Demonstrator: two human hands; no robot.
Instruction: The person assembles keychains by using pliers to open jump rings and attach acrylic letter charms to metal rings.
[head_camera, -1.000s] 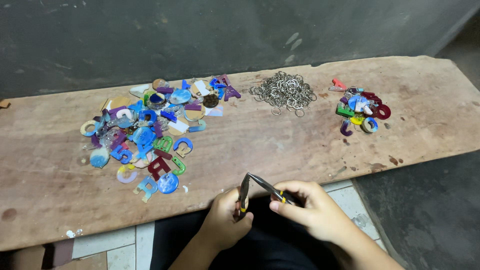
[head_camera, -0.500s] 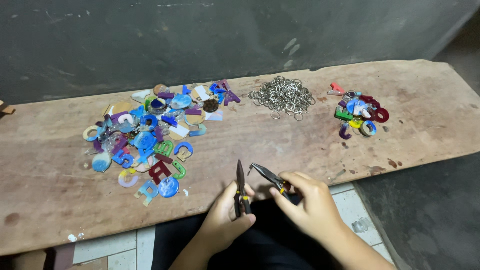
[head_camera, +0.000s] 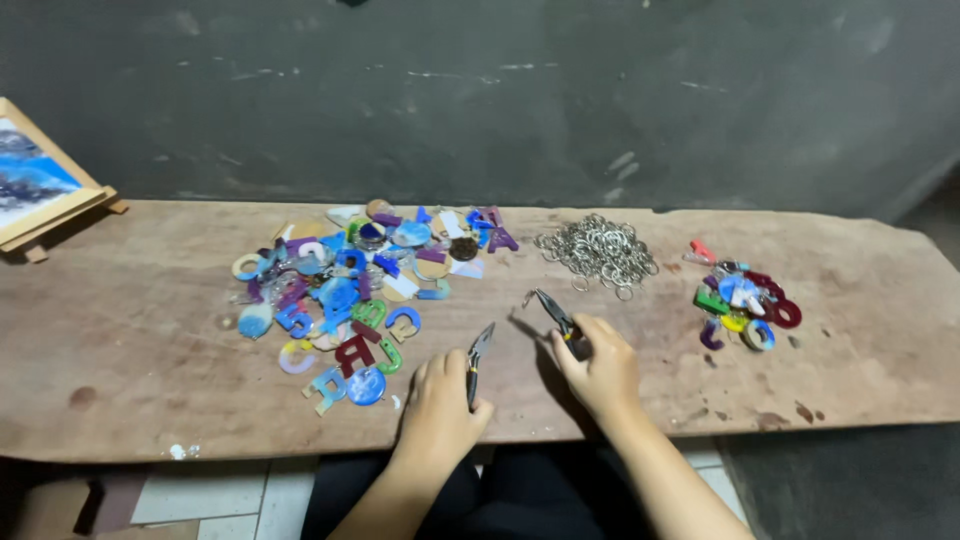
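Head view looks down on a long, worn wooden bench (head_camera: 150, 350) set against a dark grey wall (head_camera: 500, 100). Both hands rest near the front edge of the bench, each closed around its own pair of pliers. The left hand (head_camera: 440, 405) wraps its fingers around the handles of the left pliers (head_camera: 476, 362), whose dark tips point up and away, tilted slightly to the right, and hold nothing that can be seen. The right hand (head_camera: 598, 367) grips the right pliers (head_camera: 553, 310), which slant up and to the left; at their tips sits a small metal ring (head_camera: 527, 297), apparently pinched there, though it is too small to be sure. The two tools stand near each other without touching.

Just beyond the left hand lies a wide heap of coloured letter and disc pieces (head_camera: 350, 290) in blue, purple, green, red and cream, spread flat on the wood. Behind the right hand, farther back, is a pile of silver metal rings (head_camera: 598, 252). Well to the right is a smaller cluster of coloured pieces (head_camera: 742, 298) with rings attached. At the far left edge, a small painted picture on a wooden easel (head_camera: 40, 185) stands on the bench. Pale floor tiles (head_camera: 230, 495) show below the front edge.
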